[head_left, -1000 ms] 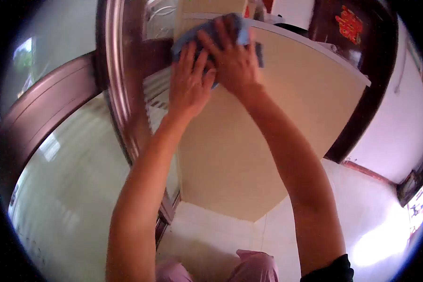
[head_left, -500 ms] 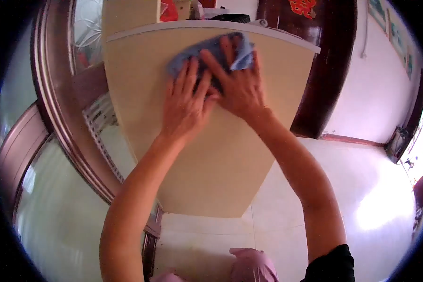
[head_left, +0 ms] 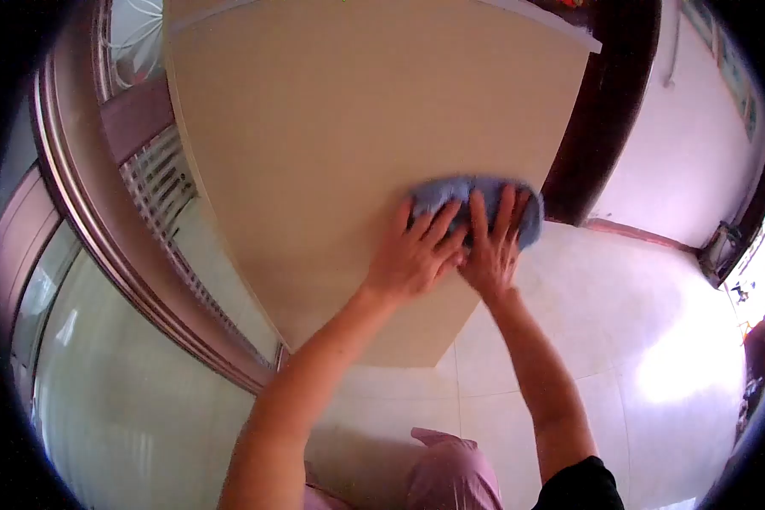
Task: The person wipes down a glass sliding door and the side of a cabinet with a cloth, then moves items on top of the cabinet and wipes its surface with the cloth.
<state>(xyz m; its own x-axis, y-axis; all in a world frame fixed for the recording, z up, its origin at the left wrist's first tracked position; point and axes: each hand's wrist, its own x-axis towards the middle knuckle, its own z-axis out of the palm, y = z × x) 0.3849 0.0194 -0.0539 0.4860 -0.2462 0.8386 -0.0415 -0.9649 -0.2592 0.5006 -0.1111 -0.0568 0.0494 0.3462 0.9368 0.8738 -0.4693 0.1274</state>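
A blue-grey cloth (head_left: 525, 223) is pressed against the tan side panel (head_left: 340, 127) of a cabinet, near the panel's right edge. On the cloth's left part rests my left hand (head_left: 412, 255), fingers apart and bent over it, holding it to the panel. My right hand (head_left: 493, 251) holds the right part the same way, with its fingers over the cloth. The two hands are side by side, the thumbs close together. Part of the cloth is hidden under the fingers.
To the left runs a brown-framed sliding glass door (head_left: 85, 195). A pale ledge (head_left: 561, 19) tops the panel. A dark door frame (head_left: 603, 110) and a white wall (head_left: 697, 161) stand at the right. Pale tiled floor (head_left: 569, 331) lies below, with my knee (head_left: 455, 476) near the bottom.
Both hands and the cloth have moved down and to the right across the panel, from near its top edge. The view has tilted down, and the things on top have left it.
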